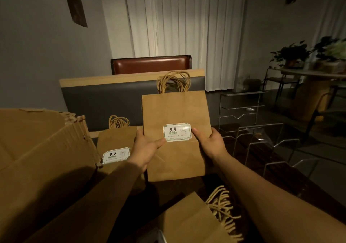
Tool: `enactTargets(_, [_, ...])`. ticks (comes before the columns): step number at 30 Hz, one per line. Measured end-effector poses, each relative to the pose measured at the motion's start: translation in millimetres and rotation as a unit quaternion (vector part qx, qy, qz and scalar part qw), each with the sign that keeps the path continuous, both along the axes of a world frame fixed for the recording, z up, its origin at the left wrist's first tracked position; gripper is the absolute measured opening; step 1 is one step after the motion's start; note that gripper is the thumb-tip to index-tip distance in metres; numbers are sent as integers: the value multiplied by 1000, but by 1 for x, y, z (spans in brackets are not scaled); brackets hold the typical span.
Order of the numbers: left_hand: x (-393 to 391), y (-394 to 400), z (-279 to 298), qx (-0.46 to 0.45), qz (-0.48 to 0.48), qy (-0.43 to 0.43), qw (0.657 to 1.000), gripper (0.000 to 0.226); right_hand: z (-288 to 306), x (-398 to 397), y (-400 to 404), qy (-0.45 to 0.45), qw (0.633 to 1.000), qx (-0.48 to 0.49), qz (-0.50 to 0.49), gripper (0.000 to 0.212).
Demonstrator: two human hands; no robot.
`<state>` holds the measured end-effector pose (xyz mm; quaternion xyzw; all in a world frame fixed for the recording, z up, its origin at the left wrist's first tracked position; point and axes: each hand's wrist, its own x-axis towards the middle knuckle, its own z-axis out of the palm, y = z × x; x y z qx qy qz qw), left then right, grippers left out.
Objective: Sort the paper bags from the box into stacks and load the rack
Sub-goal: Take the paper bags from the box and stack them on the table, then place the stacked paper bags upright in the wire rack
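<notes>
Matt kraft-paper bag [174,115], torn corrugated-cardboard box [37,149]

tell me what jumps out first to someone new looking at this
A bundle of brown paper bags held up at centre, left hand and right hand gripping its sides by a white 9.9 label. Left is a torn cardboard box; right, an unloaded wire rack.

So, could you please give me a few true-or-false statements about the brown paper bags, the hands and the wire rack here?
1. Both hands, left hand and right hand, hold the upright bundle of brown paper bags. True.
2. Its white label reads 9.9. True.
3. The silver wire rack stands left of the bundle. False: it stands right.
4. The torn brown cardboard box lies far right. False: it is left.
5. The bundle's twine handles point down. False: they point up.
</notes>
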<state>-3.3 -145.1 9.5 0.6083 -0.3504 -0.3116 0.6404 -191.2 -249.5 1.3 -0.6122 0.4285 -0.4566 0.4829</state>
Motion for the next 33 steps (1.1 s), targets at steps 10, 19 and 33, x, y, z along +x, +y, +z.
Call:
enactTargets(10, [-23, 47, 93, -97, 35, -100, 990, 62, 92, -10, 22, -32, 992, -120, -2, 53])
enactTargets(19, [-88, 42, 167, -67, -148, -273, 948, 113, 180, -116, 17, -85, 983, -160, -26, 53])
enactTargets(33, [-166, -79, 129, -118, -141, -310, 933, 111, 147, -191, -93, -64, 980, -179, -60, 42])
